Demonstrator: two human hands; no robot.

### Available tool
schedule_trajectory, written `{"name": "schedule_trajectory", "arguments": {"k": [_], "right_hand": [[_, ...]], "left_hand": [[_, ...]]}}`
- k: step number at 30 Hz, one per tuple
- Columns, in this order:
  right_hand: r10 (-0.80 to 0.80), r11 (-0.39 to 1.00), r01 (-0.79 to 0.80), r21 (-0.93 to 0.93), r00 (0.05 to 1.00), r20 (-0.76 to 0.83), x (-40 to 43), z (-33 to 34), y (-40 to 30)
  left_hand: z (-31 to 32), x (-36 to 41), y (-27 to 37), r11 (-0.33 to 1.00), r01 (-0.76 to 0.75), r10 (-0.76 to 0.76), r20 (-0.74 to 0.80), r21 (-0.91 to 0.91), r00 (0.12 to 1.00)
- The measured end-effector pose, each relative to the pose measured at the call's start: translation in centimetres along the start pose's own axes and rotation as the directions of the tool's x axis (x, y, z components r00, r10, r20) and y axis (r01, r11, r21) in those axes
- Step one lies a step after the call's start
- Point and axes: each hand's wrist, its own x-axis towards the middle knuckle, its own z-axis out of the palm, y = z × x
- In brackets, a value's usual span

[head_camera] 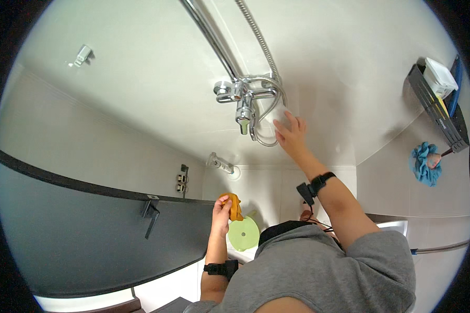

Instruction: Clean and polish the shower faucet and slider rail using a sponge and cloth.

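Note:
An orange-yellow cloth (234,206) is bunched in my left hand (222,211), above a light green round plastic stool or basin (243,234) on the floor. My right hand (291,131) reaches to the wall just right of the chrome shower mixer tap (244,102), its fingers spread near the looped metal shower hose (271,144). A whitish patch lies at its fingertips; whether it is an object or a wet spot I cannot tell. The green-tipped spout of the mixer points down, left of that hand.
A dark wall shelf (434,109) holds a white tub (440,77); a blue bath puff (426,163) hangs below it. A dark door (102,231) with a black handle (152,219) stands at the left. A white drain pipe (223,166) meets the floor by the wall.

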Motion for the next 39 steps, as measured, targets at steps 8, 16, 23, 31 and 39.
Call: {"name": "schedule_trajectory", "arguments": {"k": [8, 16, 23, 31, 39], "right_hand": [[0.597, -0.357, -0.686, 0.634, 0.354, 0.720, 6.0, -0.6, -5.1], [0.545, -0.363, -0.872, 0.329, 0.087, 0.834, 3.4, -1.0, -4.3], [0.179, -0.782, -0.623, -0.031, -0.272, 0.945, 0.8, -4.6, -8.4], [0.070, -0.302, -0.940, 0.159, 0.144, 0.987, -3.1, -6.7, -14.7], [0.203, -0.516, -0.854, 0.070, -0.043, 0.978, -3.0, -8.5, -16.0]], "left_hand": [[-2.4, 0.4, -1.0, 0.996, 0.025, -0.023, 0.013, -0.084, 1.000], [-2.5, 0.8, -1.2, 0.982, -0.048, 0.073, 0.133, -0.183, 0.988], [0.3, 1.5, 0.4, 0.984, -0.042, 0.087, 0.257, -0.173, 0.962], [4.6, -1.0, 3.7, 0.956, 0.070, 0.045, 0.380, -0.285, 0.924], [4.9, -0.5, 4.2, 0.905, 0.007, 0.163, 0.362, -0.426, 0.918]]}}
